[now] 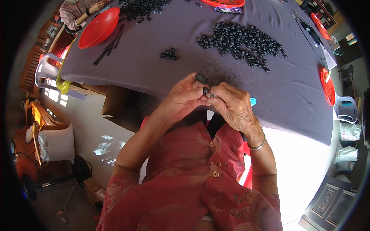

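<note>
Item: my left hand [181,99], fingers curled nearly closed, thumb and fingertips pinching a small dark bead [205,91]; a second dark bead [200,78] rests higher up against the same fingers. Item: my right hand [231,106], fingers bent in tight, meeting the left at the pinched bead and holding a small pale piece [211,94] against it; what that piece is I cannot tell. Both hands hang at the near edge of the table, just above the grey cloth [192,34], in front of my red patterned shirt [192,181]. Item: silver bangle [257,145] on my right wrist. Item: large heap of dark beads [241,42] on the cloth beyond my hands, well apart from them. Item: small cluster of beads [169,54] to its left. Item: red bowl [99,27] at the far left, with dark sticks [109,47] lying beside it. Item: another person's arm [83,11] at the far corner. Item: red dish [328,86] at the right edge.
</note>
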The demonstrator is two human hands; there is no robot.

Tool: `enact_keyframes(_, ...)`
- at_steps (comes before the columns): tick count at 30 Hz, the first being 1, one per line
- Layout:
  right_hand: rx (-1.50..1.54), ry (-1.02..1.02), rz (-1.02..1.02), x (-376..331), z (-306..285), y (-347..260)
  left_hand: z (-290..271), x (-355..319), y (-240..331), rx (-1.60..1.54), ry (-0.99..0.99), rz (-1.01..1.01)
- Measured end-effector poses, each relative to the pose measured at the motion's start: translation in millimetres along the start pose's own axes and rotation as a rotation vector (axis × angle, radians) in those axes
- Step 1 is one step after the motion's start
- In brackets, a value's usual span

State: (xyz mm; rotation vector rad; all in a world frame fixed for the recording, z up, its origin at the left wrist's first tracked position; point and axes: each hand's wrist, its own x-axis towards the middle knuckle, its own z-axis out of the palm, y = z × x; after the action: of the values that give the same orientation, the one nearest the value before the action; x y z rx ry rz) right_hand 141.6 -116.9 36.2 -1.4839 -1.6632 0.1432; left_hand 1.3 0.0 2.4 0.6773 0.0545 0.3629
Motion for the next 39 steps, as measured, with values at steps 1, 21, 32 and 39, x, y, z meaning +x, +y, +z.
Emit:
enact_keyframes(1,0.008,0.01,-0.002,-0.2,1.1,0.1,-0.2,-0.4,0.8,0.004,-0.009,0.001)
enact_keyframes(21,0.207,-0.068,0.219,4.3,-15.2,-4.1,-5.5,-1.1,-5.0,0.006,-0.051,-0.087)
enact_keyframes(32,-0.222,0.013,0.329,18.9,-13.3,24.2,-6.4,-2.7,20.2,0.554,0.29,-0.076)
enact_keyframes(39,-0.531,-0.018,0.479,57.8,-9.9,95.1,-73.4,17.8,45.5,1.52,0.77,0.44)
